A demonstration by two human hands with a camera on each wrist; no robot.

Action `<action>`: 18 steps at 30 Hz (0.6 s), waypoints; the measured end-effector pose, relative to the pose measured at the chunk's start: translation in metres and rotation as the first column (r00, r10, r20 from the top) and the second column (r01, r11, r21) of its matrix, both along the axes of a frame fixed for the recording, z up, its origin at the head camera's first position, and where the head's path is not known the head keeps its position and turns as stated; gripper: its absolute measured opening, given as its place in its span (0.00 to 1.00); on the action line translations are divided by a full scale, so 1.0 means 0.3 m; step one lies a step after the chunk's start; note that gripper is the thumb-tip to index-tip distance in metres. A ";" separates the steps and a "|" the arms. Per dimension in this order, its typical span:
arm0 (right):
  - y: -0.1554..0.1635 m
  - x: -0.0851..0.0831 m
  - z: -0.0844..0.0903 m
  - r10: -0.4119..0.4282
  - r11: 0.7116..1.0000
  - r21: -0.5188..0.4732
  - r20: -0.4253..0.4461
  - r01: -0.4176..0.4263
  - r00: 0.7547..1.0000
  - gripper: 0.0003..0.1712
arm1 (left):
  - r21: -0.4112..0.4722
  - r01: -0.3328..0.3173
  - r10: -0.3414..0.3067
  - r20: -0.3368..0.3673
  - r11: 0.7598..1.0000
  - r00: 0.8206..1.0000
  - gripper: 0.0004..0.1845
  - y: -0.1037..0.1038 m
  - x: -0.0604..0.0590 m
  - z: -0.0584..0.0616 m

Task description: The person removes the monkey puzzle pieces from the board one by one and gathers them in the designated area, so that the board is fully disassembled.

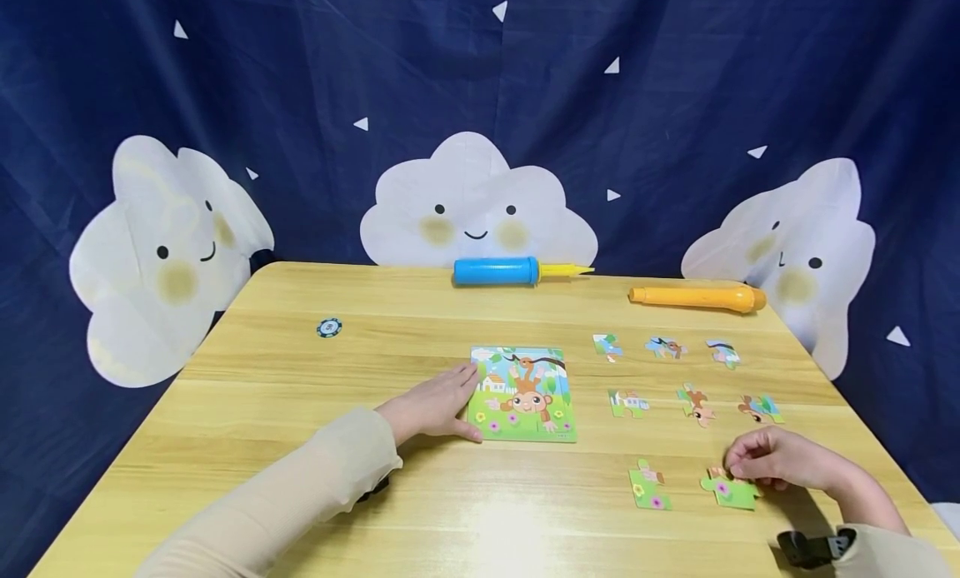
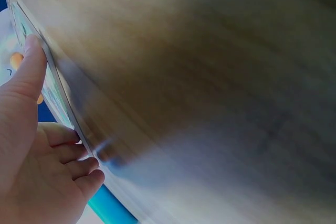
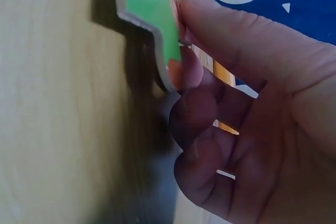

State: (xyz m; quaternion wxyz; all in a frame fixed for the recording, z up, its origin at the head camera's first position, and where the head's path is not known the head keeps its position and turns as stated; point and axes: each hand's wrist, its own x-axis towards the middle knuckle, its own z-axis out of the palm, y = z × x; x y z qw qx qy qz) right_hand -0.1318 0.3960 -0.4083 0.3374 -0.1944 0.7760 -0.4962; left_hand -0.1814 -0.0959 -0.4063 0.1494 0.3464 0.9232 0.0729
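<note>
My left hand (image 1: pixel 442 405) rests with fairly straight fingers along the left edge of a square monkey picture board (image 1: pixel 522 428). In the left wrist view the thumb (image 2: pixel 32 69) lies on the board's edge. On the right, my right hand (image 1: pixel 783 461) pinches a green jigsaw puzzle piece (image 1: pixel 733 496) with a pink flower between thumb and fingers. The right wrist view shows that piece (image 3: pixel 149 3) with a shadow beside it on the table; its far part is out of frame. Left of it lies another green piece (image 1: pixel 647 490).
Several loose puzzle pieces lie in rows right of the board, among them a house piece (image 1: pixel 628 403) and a monkey piece (image 1: pixel 697 405). A blue and yellow hand pump (image 1: pixel 495 271) and an orange stick-shaped object (image 1: pixel 693 298) lie at the back. A round chip (image 1: pixel 328 327) is at left.
</note>
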 end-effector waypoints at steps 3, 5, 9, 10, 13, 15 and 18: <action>0.001 0.000 0.001 -0.012 1.000 0.000 -0.008 0.012 1.000 0.07 | -0.003 -0.002 0.002 -0.004 1.000 1.000 0.52 0.001 -0.001 -0.001; 0.001 -0.001 0.003 -0.020 1.000 0.001 -0.010 0.020 1.000 0.07 | -0.005 -0.002 0.002 -0.005 1.000 1.000 0.52 0.001 -0.001 -0.001; -0.005 -0.011 0.013 -0.010 1.000 -0.009 -0.029 0.010 1.000 0.08 | -0.013 0.000 -0.001 -0.009 1.000 1.000 0.52 0.002 -0.001 -0.002; -0.010 -0.015 0.018 -0.005 1.000 -0.013 -0.051 0.004 0.999 0.08 | -0.015 0.001 -0.001 -0.011 1.000 1.000 0.52 0.002 -0.001 -0.003; -0.038 -0.033 0.038 0.003 1.000 0.002 -0.152 -0.003 0.988 0.08 | -0.021 -0.003 0.003 -0.011 1.000 1.000 0.53 0.002 -0.002 -0.005; -0.071 -0.046 0.057 -0.013 0.999 0.041 -0.249 0.024 0.969 0.09 | -0.023 -0.005 0.005 -0.012 1.000 1.000 0.53 0.002 -0.002 -0.006; -0.138 -0.072 0.092 -0.032 0.992 0.101 -0.351 0.072 0.936 0.11 | -0.025 -0.008 0.008 -0.012 1.000 1.000 0.53 0.003 -0.001 -0.006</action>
